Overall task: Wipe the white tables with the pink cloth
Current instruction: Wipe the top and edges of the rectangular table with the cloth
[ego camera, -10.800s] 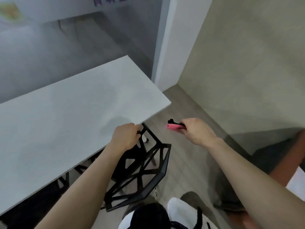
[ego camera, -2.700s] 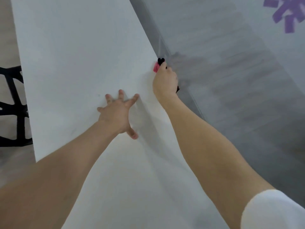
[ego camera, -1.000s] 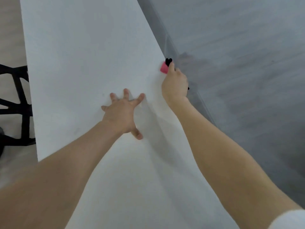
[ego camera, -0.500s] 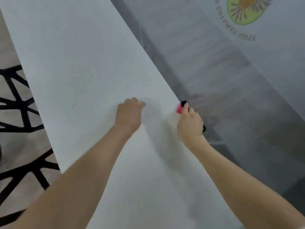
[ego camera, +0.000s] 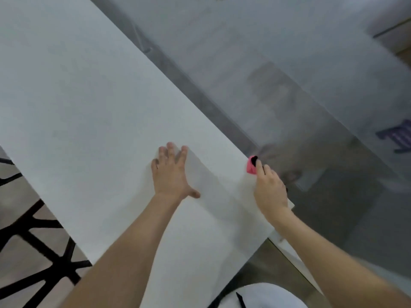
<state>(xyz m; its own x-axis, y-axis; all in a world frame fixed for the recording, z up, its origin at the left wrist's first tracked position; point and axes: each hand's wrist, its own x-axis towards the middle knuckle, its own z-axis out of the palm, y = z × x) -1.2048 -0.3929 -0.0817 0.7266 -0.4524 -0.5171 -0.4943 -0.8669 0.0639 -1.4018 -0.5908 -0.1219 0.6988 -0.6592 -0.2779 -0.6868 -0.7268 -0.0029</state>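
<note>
A long white table runs from the top left to the bottom right of the head view. My left hand lies flat on its top with the fingers spread. My right hand is closed around the pink cloth, which has a black part at its tip. The cloth is pressed against the table's right-hand edge, close to the near corner. Most of the cloth is hidden inside my fist.
A frosted glass wall stands right behind the table's right edge, with a purple mark on it. A black geometric chair frame stands on the wooden floor at the lower left. White clothing shows at the bottom.
My right hand with the cloth has slid along the table's edge toward the near corner. My left hand has spread flat again after curling. The view has swung, so the table's near corner now shows.
</note>
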